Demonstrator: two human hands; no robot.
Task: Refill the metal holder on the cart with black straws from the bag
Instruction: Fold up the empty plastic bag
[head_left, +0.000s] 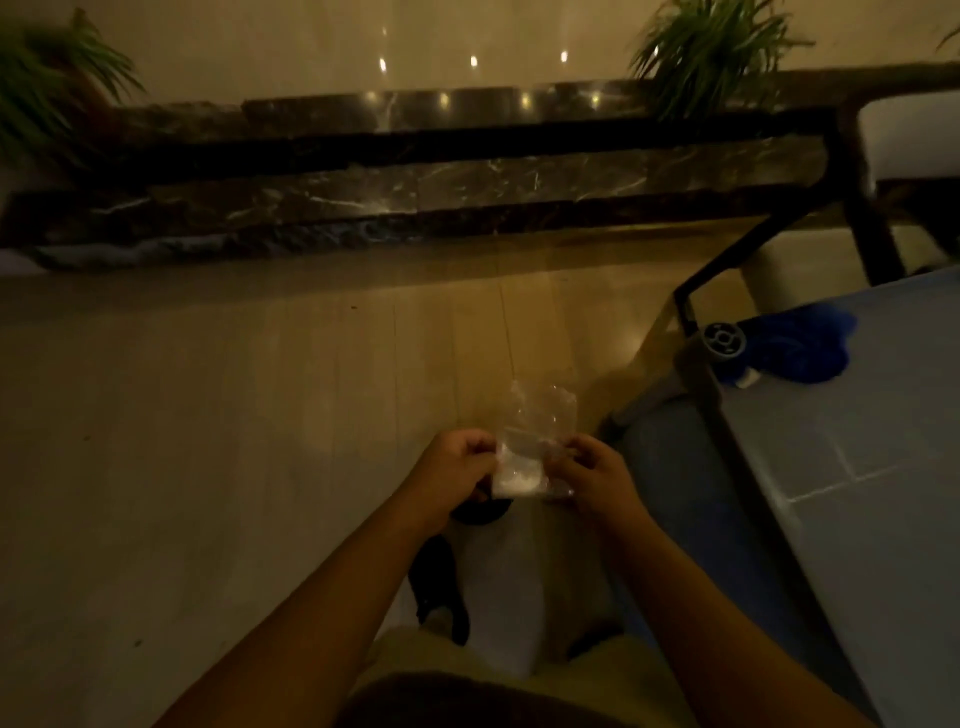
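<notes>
A small clear plastic bag (535, 441) is held up in front of me over the floor. My left hand (452, 478) pinches its left edge and my right hand (592, 480) pinches its right edge. The lower part of the bag looks whitish, the upper part is crumpled and transparent. I see no black straws and no metal holder in this dim view. The cart (852, 467), with a grey-blue top and dark frame, stands to my right.
A blue cloth (805, 348) and a grey wheel (723, 340) lie on the cart top. Dark marble steps (415, 182) run across the far side, with plants (711, 47) at both ends. A chair stands at the upper right. Beige tiled floor lies below.
</notes>
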